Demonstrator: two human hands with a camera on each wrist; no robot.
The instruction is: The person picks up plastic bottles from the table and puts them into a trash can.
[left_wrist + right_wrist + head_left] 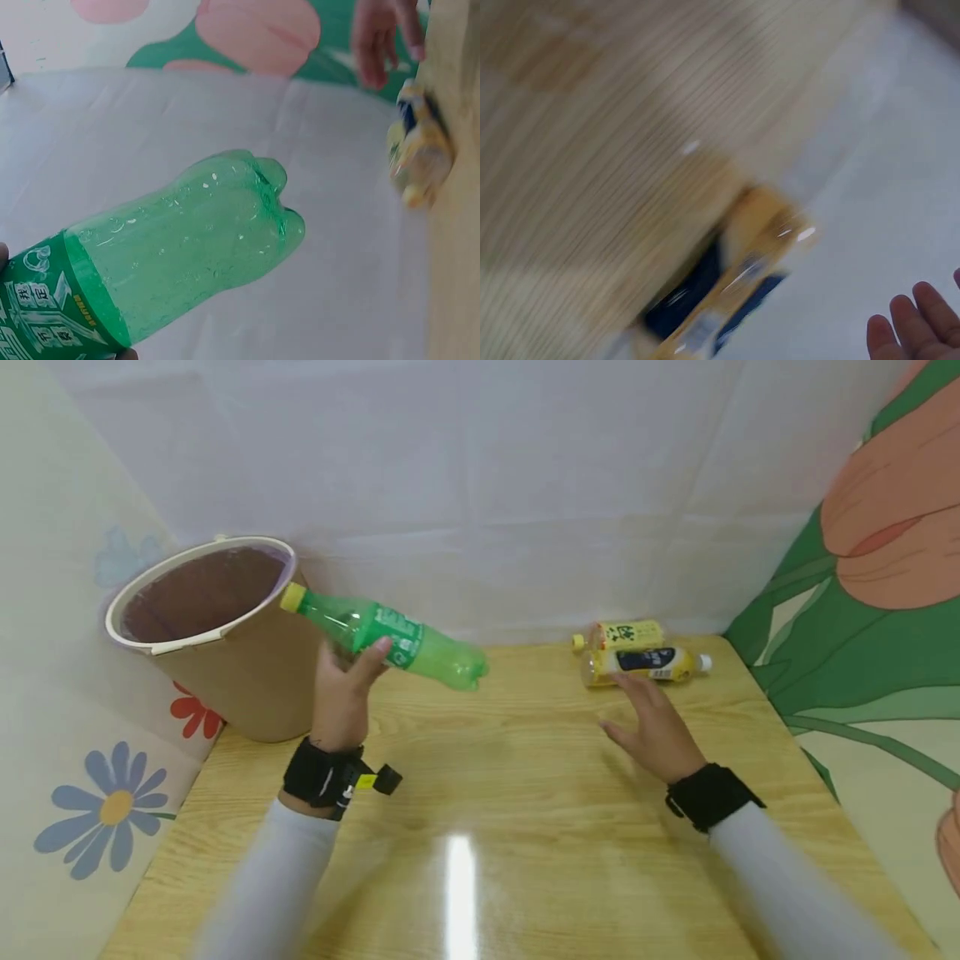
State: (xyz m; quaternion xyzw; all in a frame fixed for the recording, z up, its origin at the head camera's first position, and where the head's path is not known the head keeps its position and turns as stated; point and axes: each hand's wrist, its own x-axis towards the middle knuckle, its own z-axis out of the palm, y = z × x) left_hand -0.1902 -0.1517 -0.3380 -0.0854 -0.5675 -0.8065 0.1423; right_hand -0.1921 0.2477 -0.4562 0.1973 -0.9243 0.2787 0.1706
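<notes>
A green plastic bottle [401,639] with a yellow cap is gripped round its label by my left hand [347,689]. It is held tilted above the table, its cap close to the bin's rim; in the left wrist view its lobed base [262,202] points right. My right hand [656,731] hovers over the table with fingers extended, near a yellow bottle [645,666] with a dark label and white cap. Behind that lies a bottle with a yellow label [630,634] and yellow cap. The right wrist view is blurred, with fingertips [911,322] apart from the dark-labelled bottle.
A brown bin [262,693] with a white rim and a clear liner stands at the table's back left corner. The wooden table [495,777] meets a white-covered wall [480,485] behind. Flower-painted walls [900,677] stand on both sides.
</notes>
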